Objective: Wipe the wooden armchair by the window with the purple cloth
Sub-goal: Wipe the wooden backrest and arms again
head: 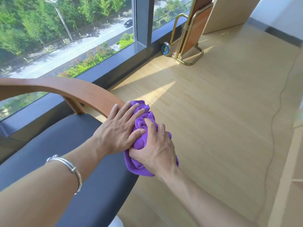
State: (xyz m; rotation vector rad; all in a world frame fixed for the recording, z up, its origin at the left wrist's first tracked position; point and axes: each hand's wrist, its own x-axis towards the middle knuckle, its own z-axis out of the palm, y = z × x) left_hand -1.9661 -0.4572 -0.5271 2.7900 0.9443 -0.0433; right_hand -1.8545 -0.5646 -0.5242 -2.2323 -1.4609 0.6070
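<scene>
crumpled plush purple cloth (144, 119), curved wooden armchair (65, 86)

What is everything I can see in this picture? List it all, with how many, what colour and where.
purple cloth: one, purple, bunched at the end of the armchair's rail
wooden armchair: one, brown curved rail, left, beside the window
seat cushion: one, dark blue-grey, on the armchair
window: one, dark frame, top left, trees and a road outside
floor: one, pale wood, right
folded stand: one, brass tubes and brown panel, upright by the window
round disc: one, blue and silver, beside the stand's foot
bracelet: one, silver, left wrist
left hand: one, flat on cloth and rail
right hand: one, grips the cloth
</scene>
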